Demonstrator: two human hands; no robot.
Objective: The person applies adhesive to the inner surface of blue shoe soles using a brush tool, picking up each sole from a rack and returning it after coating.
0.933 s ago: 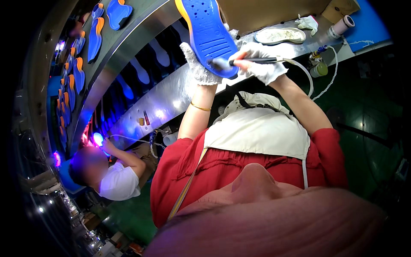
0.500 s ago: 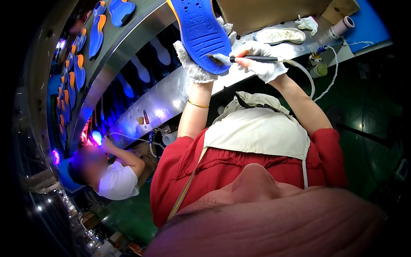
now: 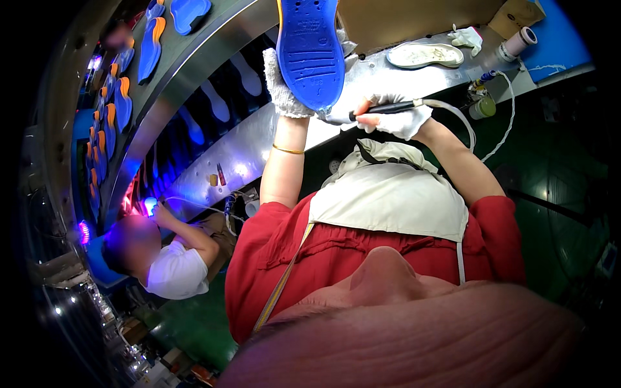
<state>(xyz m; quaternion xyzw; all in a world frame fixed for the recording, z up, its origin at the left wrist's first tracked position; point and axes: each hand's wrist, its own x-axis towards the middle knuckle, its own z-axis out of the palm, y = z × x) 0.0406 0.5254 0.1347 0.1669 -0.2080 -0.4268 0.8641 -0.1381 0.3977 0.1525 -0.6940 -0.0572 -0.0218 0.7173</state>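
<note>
In my gloved left hand (image 3: 283, 87) is a blue shoe sole (image 3: 312, 61) with an orange edge. It is held up with its grooved face showing, the thumb along its left side and other fingers partly hidden behind it. My right hand (image 3: 398, 121), in a white glove with some fingertips bare, pinches a black-handled brush (image 3: 389, 108). A pale hose (image 3: 460, 118) runs from the back end of the handle. The bristles are by the rounded lower end of the sole; whether they touch it I cannot tell.
On the metal ledge (image 3: 255, 139) lie a white sole (image 3: 424, 55) and a loose glove (image 3: 466, 39). Blue and orange soles line a curved conveyor (image 3: 223, 26) at left, with more soles beneath. A cardboard box (image 3: 414, 19) stands behind. A co-worker (image 3: 178, 268) sits at lower left.
The brush has moved down off the sole's face to its lower end. The sole has turned more upright, and my left forearm has shifted slightly left.
</note>
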